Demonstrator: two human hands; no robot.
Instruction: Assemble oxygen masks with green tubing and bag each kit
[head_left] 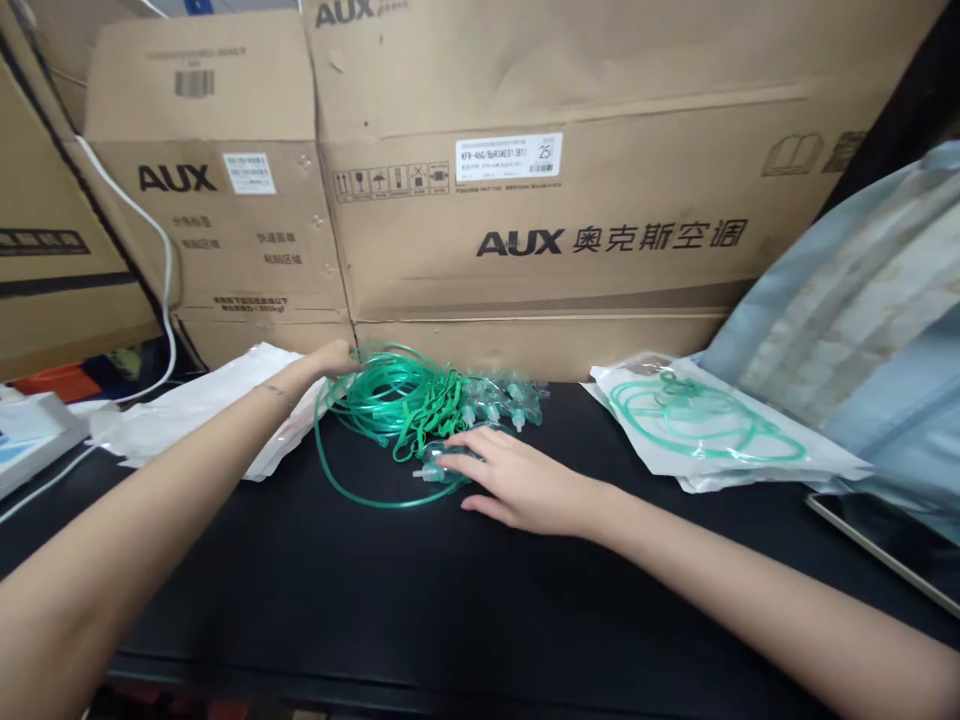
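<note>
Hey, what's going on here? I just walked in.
A person's right hand is over a clear mask-like piece; the left hand is at the left end of coiled green tubing, both grips unclear. Green straps and more clear pieces lie beside the tubing. To the right lies a bagged set.

In front of the green tubing coil (390, 392), the worktop (352, 590) is free between the forearms (202, 455). Behind the coil, a cardboard box (630, 190) blocks; white packets (206, 410) crowd the coil's left; rightward, past clear plastic parts (504, 395), space opens.
</note>
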